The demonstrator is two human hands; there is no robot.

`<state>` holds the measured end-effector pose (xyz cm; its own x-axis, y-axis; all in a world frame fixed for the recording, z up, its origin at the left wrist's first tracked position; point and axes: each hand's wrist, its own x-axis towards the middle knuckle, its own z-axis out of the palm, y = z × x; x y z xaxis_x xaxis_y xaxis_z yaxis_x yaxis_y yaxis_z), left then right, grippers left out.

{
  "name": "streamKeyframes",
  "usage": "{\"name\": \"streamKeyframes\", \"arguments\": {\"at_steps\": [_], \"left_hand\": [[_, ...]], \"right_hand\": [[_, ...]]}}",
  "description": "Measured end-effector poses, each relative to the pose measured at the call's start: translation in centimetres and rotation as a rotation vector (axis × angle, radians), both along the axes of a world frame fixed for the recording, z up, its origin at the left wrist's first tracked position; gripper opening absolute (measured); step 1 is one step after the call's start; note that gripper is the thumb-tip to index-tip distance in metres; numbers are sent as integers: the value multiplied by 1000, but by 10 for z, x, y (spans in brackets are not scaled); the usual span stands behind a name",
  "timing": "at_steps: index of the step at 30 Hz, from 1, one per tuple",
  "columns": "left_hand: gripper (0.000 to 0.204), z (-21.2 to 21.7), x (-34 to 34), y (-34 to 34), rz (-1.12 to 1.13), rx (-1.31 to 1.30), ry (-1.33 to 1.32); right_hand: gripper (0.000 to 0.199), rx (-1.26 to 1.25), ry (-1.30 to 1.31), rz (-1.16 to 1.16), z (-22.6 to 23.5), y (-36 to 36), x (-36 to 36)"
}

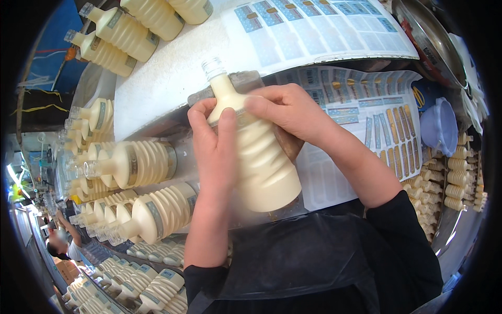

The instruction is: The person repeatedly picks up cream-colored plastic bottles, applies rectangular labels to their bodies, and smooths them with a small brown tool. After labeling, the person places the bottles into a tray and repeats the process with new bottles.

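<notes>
- Both hands close on one cream ribbed bottle [261,162], held above the lap at the white bench [157,83] edge
- Left hand [214,141] wraps the shoulder; right hand [287,112] pinches there, fingers curled
- Full, likely heavy; smooth rigid plastic, possibly slippery; uncapped, so keep upright
- Grip the ribbed waist

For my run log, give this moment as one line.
left hand: on cream bottle | right hand: pressing bottle shoulder | label sheets: behind

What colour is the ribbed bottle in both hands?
Creamy pale yellow, the ribbed bottle has a clear neck; head view.
</notes>
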<state>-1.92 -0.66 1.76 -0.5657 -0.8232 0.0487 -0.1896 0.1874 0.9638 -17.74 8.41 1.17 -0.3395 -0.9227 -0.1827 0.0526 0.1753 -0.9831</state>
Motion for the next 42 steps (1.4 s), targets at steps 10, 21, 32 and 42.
{"name": "streamKeyframes", "arguments": {"at_steps": [10,21,32,42], "left_hand": [[44,1,5,2,26,212,134],[48,-12,17,4,-71,516,285],[47,-22,26,2,-44,766,338],[53,2,20,9,-50,772,413]], "right_hand": [[40,130,-117,-65,4,13,-12],[37,-357,436,-322,29,-10,31],[35,-374,362,-324,20,4,14],[20,-787,1098,-180,4,28,38]]}}
